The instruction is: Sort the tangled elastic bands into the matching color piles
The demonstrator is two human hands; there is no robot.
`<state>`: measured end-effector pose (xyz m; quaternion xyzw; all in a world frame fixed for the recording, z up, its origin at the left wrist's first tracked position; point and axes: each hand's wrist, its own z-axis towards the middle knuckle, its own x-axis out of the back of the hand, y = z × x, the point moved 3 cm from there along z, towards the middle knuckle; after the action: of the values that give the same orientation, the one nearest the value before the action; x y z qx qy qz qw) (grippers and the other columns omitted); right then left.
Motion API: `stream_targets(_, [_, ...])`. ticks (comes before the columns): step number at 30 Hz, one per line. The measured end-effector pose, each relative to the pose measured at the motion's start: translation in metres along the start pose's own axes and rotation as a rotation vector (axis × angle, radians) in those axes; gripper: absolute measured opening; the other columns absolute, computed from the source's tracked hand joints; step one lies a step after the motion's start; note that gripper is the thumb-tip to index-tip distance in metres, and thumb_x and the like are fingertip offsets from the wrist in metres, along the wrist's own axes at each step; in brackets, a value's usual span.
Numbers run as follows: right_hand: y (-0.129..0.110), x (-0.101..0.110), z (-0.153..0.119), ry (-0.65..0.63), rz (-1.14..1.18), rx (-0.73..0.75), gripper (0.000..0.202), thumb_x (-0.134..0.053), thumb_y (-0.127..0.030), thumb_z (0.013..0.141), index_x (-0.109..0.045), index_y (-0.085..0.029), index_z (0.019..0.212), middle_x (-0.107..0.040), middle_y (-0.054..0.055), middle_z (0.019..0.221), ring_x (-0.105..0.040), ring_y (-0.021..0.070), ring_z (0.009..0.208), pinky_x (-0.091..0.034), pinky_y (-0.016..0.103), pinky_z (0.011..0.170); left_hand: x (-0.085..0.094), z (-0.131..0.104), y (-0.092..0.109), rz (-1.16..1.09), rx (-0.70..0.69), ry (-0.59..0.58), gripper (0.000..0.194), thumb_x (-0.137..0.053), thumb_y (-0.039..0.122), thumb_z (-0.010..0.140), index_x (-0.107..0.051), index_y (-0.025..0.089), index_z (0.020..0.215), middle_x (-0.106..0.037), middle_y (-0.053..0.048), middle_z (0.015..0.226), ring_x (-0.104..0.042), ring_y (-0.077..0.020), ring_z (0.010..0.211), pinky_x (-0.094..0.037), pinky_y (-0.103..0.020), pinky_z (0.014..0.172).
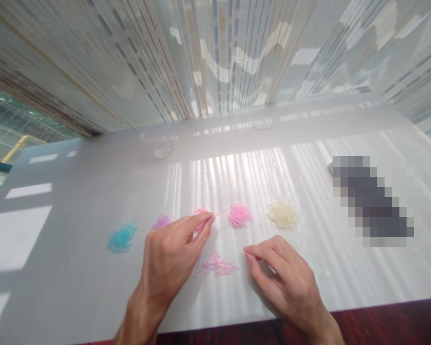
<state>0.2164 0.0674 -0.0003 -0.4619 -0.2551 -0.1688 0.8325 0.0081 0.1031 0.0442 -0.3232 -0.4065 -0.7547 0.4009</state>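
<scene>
My left hand (177, 249) is closed in a pinch above the row of piles, with a thin pink elastic band (220, 212) sticking out from its fingertips. Partly behind those fingers lies a darker pink pile (200, 211). Below them is a mixed pile of pink, lilac and bluish bands (219, 264). My right hand (285, 275) hovers or rests just right of the mixed pile, thumb and forefinger together, nothing visible between them. Sorted piles line the table: blue bands (122, 237), purple bands (162, 221), pink bands (240, 215) and pale yellow bands (282, 214).
Clear round dishes or lids stand on the white table (75, 278): one clear dish (163, 149) at back left, another clear disc (262, 121) at the back. A dark pixelated object (371, 196) lies at right. A striped curtain (215, 57) hangs behind the table.
</scene>
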Motion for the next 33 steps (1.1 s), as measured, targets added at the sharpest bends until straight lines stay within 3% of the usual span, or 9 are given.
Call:
stream_targets(4, [0.001, -0.001, -0.001, -0.004, -0.014, 0.012, 0.014, -0.062, -0.007, 0.097, -0.067, -0.017, 0.105, -0.065, 0.002, 0.082, -0.061, 0.0142, 0.074, -0.052, 0.028, 0.066, 0.015, -0.01, -0.025, 0.082, 0.025, -0.047, 0.023, -0.064, 0.031, 0.099, -0.082, 0.02, 0.09, -0.069, 0.004, 0.059, -0.049, -0.0079, 0.044, -0.038, -0.022, 0.046])
stream_targets(8, [0.001, -0.002, -0.001, -0.012, -0.035, 0.003, 0.014, -0.063, -0.007, 0.097, -0.067, -0.018, 0.104, -0.065, 0.002, 0.082, -0.062, 0.0137, 0.074, -0.052, 0.027, 0.067, 0.013, -0.018, -0.033, 0.12, -0.008, -0.052, 0.025, -0.062, 0.031, 0.1, -0.082, 0.021, 0.09, -0.068, 0.003, 0.058, -0.051, -0.0089, 0.045, -0.038, -0.023, 0.046])
stream_targets(19, [-0.002, -0.002, 0.005, -0.016, -0.104, 0.012, 0.009, -0.062, -0.011, 0.098, -0.067, -0.018, 0.1, -0.067, 0.001, 0.078, -0.064, 0.0132, 0.069, -0.053, 0.026, 0.065, 0.018, -0.025, -0.032, 0.15, -0.029, 0.01, 0.022, -0.06, 0.025, 0.1, -0.08, 0.019, 0.092, -0.064, 0.005, 0.054, -0.052, -0.0083, 0.041, -0.036, -0.025, 0.045])
stream_targets(29, [-0.008, -0.004, 0.005, -0.005, -0.135, 0.051, 0.011, -0.064, -0.009, 0.096, -0.067, -0.018, 0.101, -0.066, 0.0, 0.076, -0.062, 0.0127, 0.068, -0.052, 0.027, 0.064, 0.025, -0.073, -0.025, -0.072, -0.009, -0.104, 0.019, -0.06, 0.027, 0.102, -0.077, 0.019, 0.1, -0.068, 0.006, 0.06, -0.056, -0.0087, 0.046, -0.041, -0.024, 0.049])
stream_targets(33, [-0.021, -0.012, -0.003, -0.093, -0.072, 0.062, 0.013, -0.063, -0.009, 0.097, -0.068, -0.018, 0.106, -0.066, 0.002, 0.08, -0.062, 0.0137, 0.071, -0.054, 0.027, 0.064, 0.024, -0.088, -0.021, -0.087, 0.002, -0.152, 0.022, -0.057, 0.028, 0.103, -0.076, 0.019, 0.097, -0.068, 0.005, 0.059, -0.057, -0.0096, 0.044, -0.042, -0.025, 0.05])
